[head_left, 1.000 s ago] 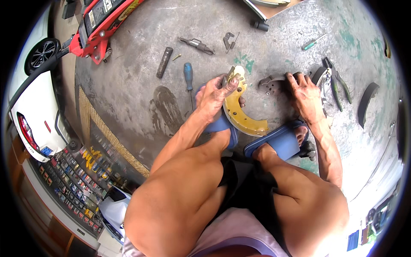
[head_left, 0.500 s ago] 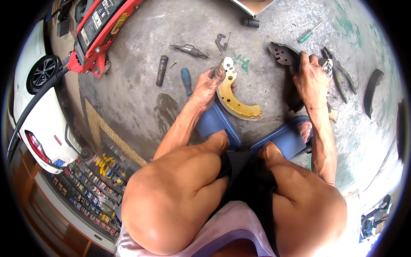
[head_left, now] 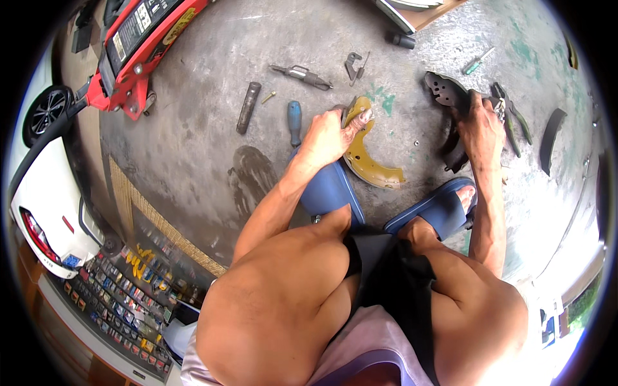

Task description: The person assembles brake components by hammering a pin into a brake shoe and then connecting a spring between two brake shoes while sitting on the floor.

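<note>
My left hand (head_left: pixel 329 138) is closed round the upper end of a yellow, crescent-shaped brake shoe (head_left: pixel 373 168), thumb across its face. The shoe's lower end curves away to the right, over the floor in front of my left foot. To the right, my right hand (head_left: pixel 479 132) has its fingers curled on a dark, dirty brake shoe (head_left: pixel 444 92) with holes in its flat web. That hand hides the shoe's middle; I cannot tell if the shoe is lifted off the floor. Beside these fingers lie green-handled pliers (head_left: pixel 512 125).
Around lie a blue-handled tool (head_left: pixel 294 122), a dark cylinder (head_left: pixel 248 108), a small bolt (head_left: pixel 268 97), an air tool (head_left: pixel 301 75), a metal bracket (head_left: pixel 352 66), a green screwdriver (head_left: pixel 477 62) and a loose curved lining (head_left: pixel 552 141). A red floor jack (head_left: pixel 129 77) stands at far left.
My left thumb has come over the front of the yellow brake shoe's upper end, and the shoe has tilted. My right hand stays on the dark shoe. The whole view has shifted slightly.
</note>
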Demonstrator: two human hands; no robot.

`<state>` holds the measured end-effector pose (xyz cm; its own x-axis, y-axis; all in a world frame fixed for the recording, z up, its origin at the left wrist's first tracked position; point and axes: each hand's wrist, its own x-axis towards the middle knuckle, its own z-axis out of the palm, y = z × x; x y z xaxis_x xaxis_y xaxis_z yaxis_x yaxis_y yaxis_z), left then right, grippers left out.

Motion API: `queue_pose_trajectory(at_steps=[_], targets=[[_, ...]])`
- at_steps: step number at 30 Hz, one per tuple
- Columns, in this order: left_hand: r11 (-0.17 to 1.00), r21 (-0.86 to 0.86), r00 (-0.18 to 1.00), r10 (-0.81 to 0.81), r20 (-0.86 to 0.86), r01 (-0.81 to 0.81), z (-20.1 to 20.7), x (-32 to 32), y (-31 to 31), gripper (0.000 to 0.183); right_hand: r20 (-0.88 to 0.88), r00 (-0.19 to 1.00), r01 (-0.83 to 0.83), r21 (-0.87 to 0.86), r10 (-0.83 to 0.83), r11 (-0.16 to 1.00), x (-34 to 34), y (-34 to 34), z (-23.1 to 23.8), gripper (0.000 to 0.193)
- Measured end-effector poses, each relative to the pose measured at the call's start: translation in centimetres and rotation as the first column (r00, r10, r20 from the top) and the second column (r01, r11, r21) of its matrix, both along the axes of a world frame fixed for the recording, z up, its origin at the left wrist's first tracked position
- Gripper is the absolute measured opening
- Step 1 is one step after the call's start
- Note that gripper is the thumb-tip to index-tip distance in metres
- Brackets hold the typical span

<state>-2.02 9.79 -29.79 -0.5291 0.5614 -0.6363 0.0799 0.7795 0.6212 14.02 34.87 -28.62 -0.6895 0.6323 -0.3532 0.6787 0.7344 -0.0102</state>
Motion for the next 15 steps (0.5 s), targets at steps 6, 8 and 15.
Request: queue_pose_trajectory(at_steps=[6, 8, 15], targets=[[0.941, -0.221, 0.965, -0.262, 0.011, 0.258, 1.6, -0.5, 1.4, 0.07, -0.048, 0.999, 0.016, -0.109, -0.021, 0.994, 0.7, -0.7, 0.4, 0.042], [0.914, -0.245, 0.937, -0.345, -0.055, 0.322, 2.0, -0.2, 1.8, 0.07, -0.085, 0.996, 0.019, -0.158, -0.032, 0.987, 1.3, -1.4, 0.0, 0.041], [0.844, -0.383, 0.869, -0.465, -0.172, 0.376, 2.7, 1.2, 3.4, 0.069, -0.216, 0.976, -0.012, -0.097, -0.009, 0.995, 3.9, -1.3, 0.3, 0.042]])
